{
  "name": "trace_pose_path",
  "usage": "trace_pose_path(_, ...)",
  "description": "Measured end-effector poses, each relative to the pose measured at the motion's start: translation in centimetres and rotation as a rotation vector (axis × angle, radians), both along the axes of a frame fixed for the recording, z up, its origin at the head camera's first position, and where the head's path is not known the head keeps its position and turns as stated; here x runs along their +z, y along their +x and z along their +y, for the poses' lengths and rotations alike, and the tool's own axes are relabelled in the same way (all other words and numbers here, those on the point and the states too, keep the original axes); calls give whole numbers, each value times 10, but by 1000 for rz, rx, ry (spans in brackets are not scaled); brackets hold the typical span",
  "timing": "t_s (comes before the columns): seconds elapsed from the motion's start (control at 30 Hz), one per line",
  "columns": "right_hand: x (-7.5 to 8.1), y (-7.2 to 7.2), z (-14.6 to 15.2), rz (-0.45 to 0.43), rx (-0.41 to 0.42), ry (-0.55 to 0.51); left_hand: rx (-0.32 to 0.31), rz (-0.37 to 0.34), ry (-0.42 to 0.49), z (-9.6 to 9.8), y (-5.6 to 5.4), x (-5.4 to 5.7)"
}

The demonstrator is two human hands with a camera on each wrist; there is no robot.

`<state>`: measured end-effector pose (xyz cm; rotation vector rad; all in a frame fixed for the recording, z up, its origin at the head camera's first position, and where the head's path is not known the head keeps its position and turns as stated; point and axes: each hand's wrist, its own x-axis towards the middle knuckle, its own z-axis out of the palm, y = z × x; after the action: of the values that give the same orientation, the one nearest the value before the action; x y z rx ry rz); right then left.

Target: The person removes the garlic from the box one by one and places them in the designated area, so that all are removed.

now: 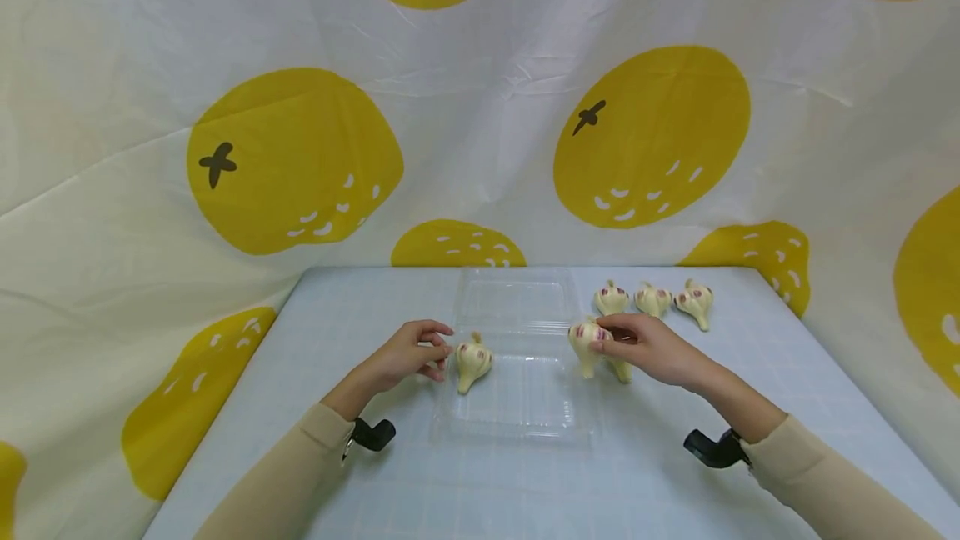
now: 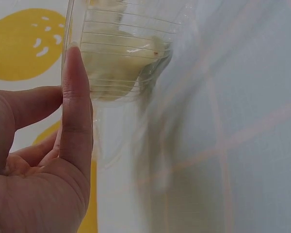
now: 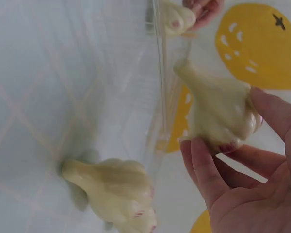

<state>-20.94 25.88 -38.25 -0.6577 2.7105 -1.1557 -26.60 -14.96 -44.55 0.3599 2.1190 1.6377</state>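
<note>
A clear plastic clamshell container (image 1: 517,432) lies unfolded on the table, its lid (image 1: 517,294) toward the back. My left hand (image 1: 416,352) pinches the rim at its left side; the left wrist view shows thumb and finger (image 2: 77,107) on either side of that edge. Inside the base, by this hand, sits a garlic bulb (image 1: 472,363). My right hand (image 1: 648,348) holds another garlic bulb (image 3: 218,104) by its rounded end, raised at the container's right rim, stem pointing toward the container. Below it, another garlic bulb (image 3: 114,187) rests on the table just outside the container.
Three more garlic bulbs stand in a row at the back right: one on the left (image 1: 611,298), one in the middle (image 1: 653,300) and one on the right (image 1: 694,302). A white curtain (image 1: 472,148) printed with yellow fruit hangs behind the pale checked table (image 1: 360,482).
</note>
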Motion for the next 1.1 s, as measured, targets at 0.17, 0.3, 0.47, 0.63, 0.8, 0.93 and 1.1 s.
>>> trace_pose_path(0.17, -1, -3, 13, -3, -17, 32, -3, -1, -2, -1, 0, -1)
trace_pose_path(0.3, -2, -6, 23, -2, -22, 42, -3, -2, -2, -1, 1, 2)
trace_pose_path(0.47, -3, -8, 34, 7, -38, 41, 1, -3, -6, -1, 1, 4)
trace_pose_path(0.63, -4, -7, 44, -9, -46, 46, 4, -15, -11, -1, 0, 2)
trace_pose_path(0.8, -2, -4, 54, -23, -58, 53, 7, -22, -12, 0, 0, 0)
trace_pose_path(0.93, 1, -5, 63, -41, -67, 72, 9, -18, -9, 0, 0, 1)
trace_pose_path(1.1, 1, -8, 75, -60, -83, 108, 13, -14, -16, 1, 0, 2)
